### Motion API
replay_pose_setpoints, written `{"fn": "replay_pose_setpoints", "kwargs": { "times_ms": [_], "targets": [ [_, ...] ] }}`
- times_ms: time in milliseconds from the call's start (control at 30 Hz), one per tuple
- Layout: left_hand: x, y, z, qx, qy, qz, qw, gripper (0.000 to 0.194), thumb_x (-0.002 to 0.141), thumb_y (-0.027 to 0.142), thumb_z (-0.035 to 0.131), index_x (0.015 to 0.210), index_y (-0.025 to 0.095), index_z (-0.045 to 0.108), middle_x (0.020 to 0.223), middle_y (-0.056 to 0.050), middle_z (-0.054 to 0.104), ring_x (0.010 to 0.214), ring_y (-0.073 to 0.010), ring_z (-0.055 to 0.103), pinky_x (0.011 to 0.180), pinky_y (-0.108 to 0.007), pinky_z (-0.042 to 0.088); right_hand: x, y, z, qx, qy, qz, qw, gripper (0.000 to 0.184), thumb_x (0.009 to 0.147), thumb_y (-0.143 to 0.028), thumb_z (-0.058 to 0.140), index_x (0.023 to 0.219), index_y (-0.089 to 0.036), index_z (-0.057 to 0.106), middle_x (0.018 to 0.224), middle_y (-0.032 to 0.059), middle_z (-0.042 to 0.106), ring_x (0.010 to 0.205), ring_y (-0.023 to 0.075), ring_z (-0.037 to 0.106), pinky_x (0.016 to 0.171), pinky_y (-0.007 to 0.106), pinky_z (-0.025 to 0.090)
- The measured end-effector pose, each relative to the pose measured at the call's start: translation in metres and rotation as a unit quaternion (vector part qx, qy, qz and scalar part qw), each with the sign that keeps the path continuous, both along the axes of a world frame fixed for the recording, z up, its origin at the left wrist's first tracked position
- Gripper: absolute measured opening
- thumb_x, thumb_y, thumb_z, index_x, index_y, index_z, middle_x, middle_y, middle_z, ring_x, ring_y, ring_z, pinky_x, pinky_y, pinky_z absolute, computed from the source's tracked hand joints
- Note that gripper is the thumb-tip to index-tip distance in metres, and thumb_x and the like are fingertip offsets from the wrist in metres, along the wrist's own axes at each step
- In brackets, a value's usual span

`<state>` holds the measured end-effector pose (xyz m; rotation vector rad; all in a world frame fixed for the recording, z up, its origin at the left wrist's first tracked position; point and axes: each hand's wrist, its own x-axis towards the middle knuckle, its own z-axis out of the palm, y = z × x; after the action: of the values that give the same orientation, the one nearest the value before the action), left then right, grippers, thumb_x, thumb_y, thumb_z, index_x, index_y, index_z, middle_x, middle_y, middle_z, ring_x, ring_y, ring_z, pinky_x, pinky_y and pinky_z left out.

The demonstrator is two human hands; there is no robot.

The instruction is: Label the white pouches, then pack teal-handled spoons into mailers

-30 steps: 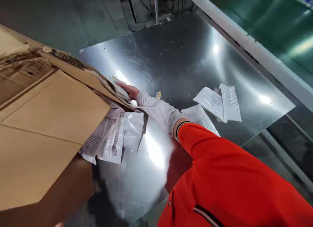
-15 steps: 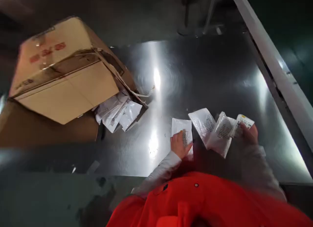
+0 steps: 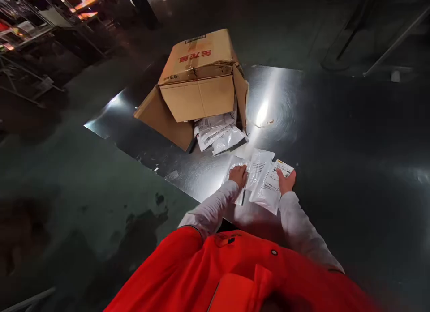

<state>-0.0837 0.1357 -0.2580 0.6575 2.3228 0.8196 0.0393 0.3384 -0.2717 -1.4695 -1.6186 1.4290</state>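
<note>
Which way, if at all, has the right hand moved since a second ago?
Yes. Against the cardboard box, the right hand has moved away from the opening, rightward and nearer the camera, and now grips a white packet.

A shiny, apparently metal table (image 3: 282, 139) carries an open cardboard box (image 3: 201, 95) and several white packets (image 3: 265, 191).

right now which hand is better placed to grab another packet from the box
Left, I'd judge. The left hand, resting on a packet, is nearer the packets poking out of the box; the right hand is farther off, touching a label.
</note>
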Motion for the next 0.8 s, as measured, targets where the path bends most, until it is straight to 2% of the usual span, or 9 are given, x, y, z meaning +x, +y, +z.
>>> {"fn": "replay_pose_setpoints", "kwargs": {
  "times_ms": [100,200,333,400,467,533,633,733,800],
  "targets": [
    [-0.060,-0.055,-0.017,0.021,-0.002,0.096,0.995,0.022,0.096,0.010,0.059,0.103,0.016,0.079,0.111,-0.011,0.074,0.113,-0.0214,0.068,0.105,-0.036,0.053,-0.045,-0.032,-0.001,0.000,0.018,0.019,1.000,0.066,0.062,-0.045,0.085,0.115,-0.018,0.056,0.122,0.0175,0.072,0.109,0.0298,0.071,0.103,0.056,0.056],
    [-0.099,-0.109,-0.027,0.012,-0.001,0.174,0.985,0.017,0.094,0.011,0.062,0.096,0.014,0.079,0.113,-0.012,0.071,0.115,-0.0221,0.067,0.103,-0.037,0.054,-0.049,-0.055,0.012,0.032,0.033,0.003,0.999,0.062,0.071,-0.047,0.081,0.121,-0.019,0.056,0.134,0.0173,0.067,0.117,0.0291,0.068,0.100,0.052,0.058],
    [-0.134,-0.172,-0.033,-0.047,-0.051,0.200,0.977,0.009,0.086,0.007,0.071,0.080,0.013,0.074,0.090,-0.011,0.071,0.105,-0.0285,0.070,0.098,-0.042,0.055,-0.004,-0.080,0.037,-0.035,0.049,0.033,0.998,0.048,0.075,-0.043,0.079,0.112,-0.020,0.062,0.119,0.0152,0.074,0.105,0.0274,0.073,0.087,0.042,0.063],
    [-0.152,-0.196,-0.034,-0.094,-0.067,0.220,0.969,0.004,0.086,0.006,0.071,0.089,0.009,0.073,0.088,-0.013,0.070,0.107,-0.0337,0.070,0.097,-0.046,0.054,0.027,-0.092,0.047,-0.097,0.043,0.055,0.993,0.040,0.075,-0.045,0.078,0.104,-0.021,0.065,0.102,0.0121,0.077,0.088,0.0256,0.075,0.074,0.038,0.064],
    [-0.166,-0.209,-0.033,-0.138,-0.052,0.250,0.957,0.025,0.086,0.006,0.073,0.110,0.002,0.068,0.105,-0.020,0.070,0.123,-0.0407,0.064,0.105,-0.051,0.049,0.056,-0.105,0.054,-0.145,0.034,0.070,0.986,0.034,0.075,-0.046,0.078,0.097,-0.022,0.066,0.087,0.0085,0.077,0.073,0.0233,0.074,0.064,0.035,0.063],
    [-0.172,-0.210,-0.027,-0.130,-0.041,0.258,0.956,0.047,0.086,0.005,0.074,0.129,-0.002,0.059,0.124,-0.026,0.065,0.135,-0.0438,0.055,0.112,-0.052,0.043,0.079,-0.119,0.060,-0.171,0.032,0.073,0.982,0.028,0.074,-0.042,0.078,0.092,-0.024,0.066,0.081,0.0054,0.076,0.066,0.0215,0.073,0.061,0.034,0.063],
    [-0.154,-0.188,-0.008,-0.031,-0.079,0.220,0.972,0.068,0.088,0.006,0.073,0.151,0.006,0.046,0.136,-0.023,0.063,0.132,-0.0360,0.060,0.115,-0.047,0.042,0.095,-0.139,0.067,-0.216,0.045,0.035,0.975,0.025,0.071,-0.035,0.078,0.090,-0.025,0.066,0.079,0.0024,0.076,0.064,0.0200,0.073,0.059,0.032,0.064],
    [-0.108,-0.147,0.021,0.072,-0.167,0.167,0.969,0.082,0.095,0.014,0.066,0.166,0.018,0.025,0.125,-0.014,0.072,0.096,-0.0230,0.074,0.097,-0.041,0.056,0.091,-0.155,0.074,-0.248,0.073,0.035,0.965,0.028,0.067,-0.030,0.080,0.090,-0.025,0.065,0.082,0.0019,0.078,0.068,0.0200,0.075,0.064,0.033,0.066],
    [-0.063,-0.119,0.043,0.123,-0.258,0.127,0.950,0.071,0.097,0.019,0.064,0.162,0.015,0.035,0.110,-0.012,0.076,0.073,-0.0185,0.072,0.080,-0.037,0.059,0.087,-0.159,0.084,-0.224,0.094,0.073,0.967,0.034,0.065,-0.028,0.082,0.094,-0.026,0.064,0.088,0.0015,0.079,0.076,0.0212,0.077,0.072,0.036,0.067]
  ]
}}
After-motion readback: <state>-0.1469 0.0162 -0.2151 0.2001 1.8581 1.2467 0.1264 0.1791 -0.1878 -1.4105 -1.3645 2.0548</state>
